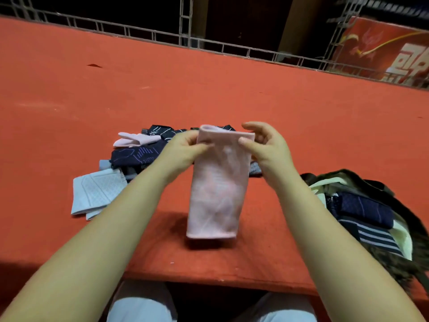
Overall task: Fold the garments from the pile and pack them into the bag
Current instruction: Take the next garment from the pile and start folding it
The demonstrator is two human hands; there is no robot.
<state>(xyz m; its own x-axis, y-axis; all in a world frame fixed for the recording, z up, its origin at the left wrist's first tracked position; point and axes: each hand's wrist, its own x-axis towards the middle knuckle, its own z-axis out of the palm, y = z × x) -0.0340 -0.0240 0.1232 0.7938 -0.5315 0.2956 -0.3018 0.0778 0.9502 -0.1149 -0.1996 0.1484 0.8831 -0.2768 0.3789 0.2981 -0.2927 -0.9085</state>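
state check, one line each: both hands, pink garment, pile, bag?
left hand: pinching the pink garment's top left corner
right hand: pinching its top right corner
pink garment: held up, hanging lengthwise over the table
pile: unfolded, jumbled behind the hands
bag: open, folded dark garments inside

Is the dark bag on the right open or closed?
Open: the dark olive fabric bag gapes, showing folded navy striped garments inside.
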